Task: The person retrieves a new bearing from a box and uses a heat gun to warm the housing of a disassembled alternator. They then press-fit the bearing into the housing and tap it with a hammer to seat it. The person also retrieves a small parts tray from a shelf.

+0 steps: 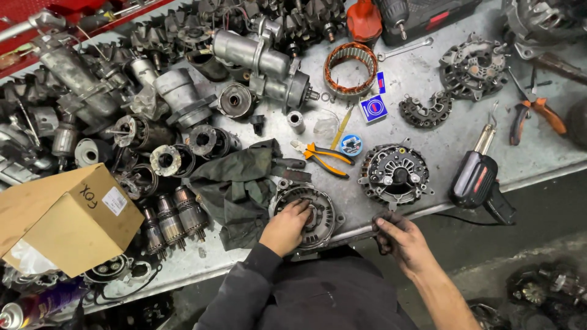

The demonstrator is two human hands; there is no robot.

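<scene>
My left hand (286, 227) rests on a round metal alternator housing (323, 215) at the near edge of the metal workbench (428, 73), with fingers reaching into its centre. My right hand (398, 239) is at the bench edge with its grimy fingers pinched on a small dark part; what the part is cannot be made out. A second alternator body (394, 173) with a black rear face lies just beyond my right hand. Orange-handled pliers (324, 157) lie behind the housing, next to a dark green rag (239, 186).
A black soldering gun (477, 180) lies right of the alternator. A copper stator ring (350, 68), a rectifier plate (426, 111), a small bearing box (373, 108) and more pliers (535, 113) sit farther back. Starter motors and armatures crowd the left; a cardboard box (64, 220) stands near left.
</scene>
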